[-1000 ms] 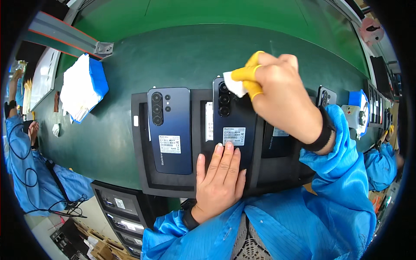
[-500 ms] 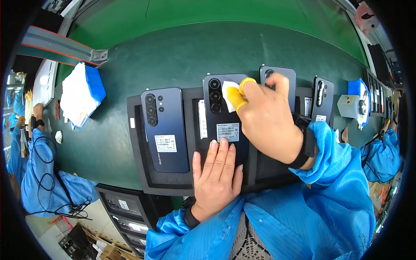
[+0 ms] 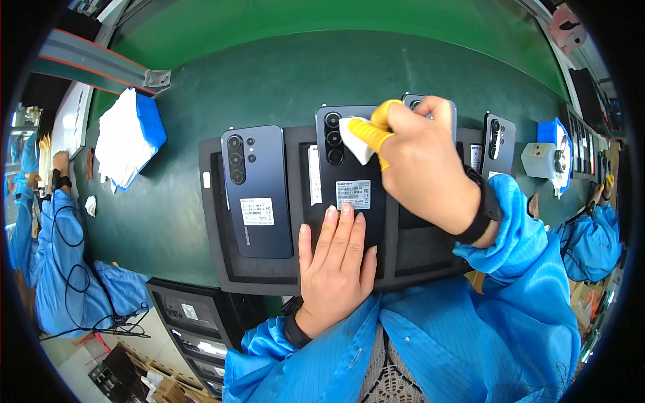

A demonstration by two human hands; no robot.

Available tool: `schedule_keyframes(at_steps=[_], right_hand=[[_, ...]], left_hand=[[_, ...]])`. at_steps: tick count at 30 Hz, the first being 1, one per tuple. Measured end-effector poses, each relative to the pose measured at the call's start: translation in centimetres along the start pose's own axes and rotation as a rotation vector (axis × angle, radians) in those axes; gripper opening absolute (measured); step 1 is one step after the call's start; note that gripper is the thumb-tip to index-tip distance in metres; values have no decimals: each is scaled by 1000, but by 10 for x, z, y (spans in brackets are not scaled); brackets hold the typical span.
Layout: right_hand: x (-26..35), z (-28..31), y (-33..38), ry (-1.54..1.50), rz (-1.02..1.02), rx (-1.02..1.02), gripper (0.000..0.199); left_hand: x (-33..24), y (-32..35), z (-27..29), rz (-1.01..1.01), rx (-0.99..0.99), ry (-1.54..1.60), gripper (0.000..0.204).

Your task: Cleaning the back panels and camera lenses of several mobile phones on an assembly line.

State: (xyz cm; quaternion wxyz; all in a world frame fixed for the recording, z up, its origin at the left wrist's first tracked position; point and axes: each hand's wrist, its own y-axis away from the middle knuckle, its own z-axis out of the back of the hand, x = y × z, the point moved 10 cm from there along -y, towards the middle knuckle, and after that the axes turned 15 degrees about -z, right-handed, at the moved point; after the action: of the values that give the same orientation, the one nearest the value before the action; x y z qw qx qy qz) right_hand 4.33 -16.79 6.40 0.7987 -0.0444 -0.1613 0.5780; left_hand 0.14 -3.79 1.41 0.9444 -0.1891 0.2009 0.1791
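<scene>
A dark blue smartphone (image 3: 371, 201) lies back up on a black foam tray (image 3: 255, 285), its three lenses in a column at the top left. My left hand (image 3: 336, 258) rests flat on its lower part, fingers stretched out and fingertips at the white label (image 3: 353, 195). My right hand (image 3: 430, 171), with yellow finger cots on some fingers, pinches a folded white wiping cloth (image 3: 356, 142) against the phone's back beside the lenses. To the left lies another dark blue phone (image 3: 265, 195). Behind my right hand a third phone (image 3: 440, 111) is partly hidden; a further phone (image 3: 498, 144) lies to its right.
A blue box of white cloths (image 3: 151, 124) stands at the left. At the right is a translucent bottle (image 3: 541, 160) beside another blue box. Stacked black trays (image 3: 188, 316) with phones sit below the table's front left. Other people in blue sleeves (image 3: 57, 235) work at both sides.
My right hand has shifted the cloth slightly left and down, closer beside the lenses. My left hand stays flat on the phone. The whole view has shifted a little.
</scene>
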Motion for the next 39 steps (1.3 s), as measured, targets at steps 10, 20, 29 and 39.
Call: schedule_keyframes(at_steps=[10, 20, 29, 39], right_hand=[[27, -7, 26, 59, 101, 37, 14], [62, 34, -16, 90, 174, -7, 32], [140, -42, -20, -66, 536, 85, 19], [123, -30, -36, 57, 425, -147, 7]], left_hand=[[1, 2, -1, -4, -6, 11, 55], [13, 17, 40, -31, -266, 215, 41], [75, 51, 67, 222, -248, -119, 43], [78, 53, 65, 243, -262, -176, 40]])
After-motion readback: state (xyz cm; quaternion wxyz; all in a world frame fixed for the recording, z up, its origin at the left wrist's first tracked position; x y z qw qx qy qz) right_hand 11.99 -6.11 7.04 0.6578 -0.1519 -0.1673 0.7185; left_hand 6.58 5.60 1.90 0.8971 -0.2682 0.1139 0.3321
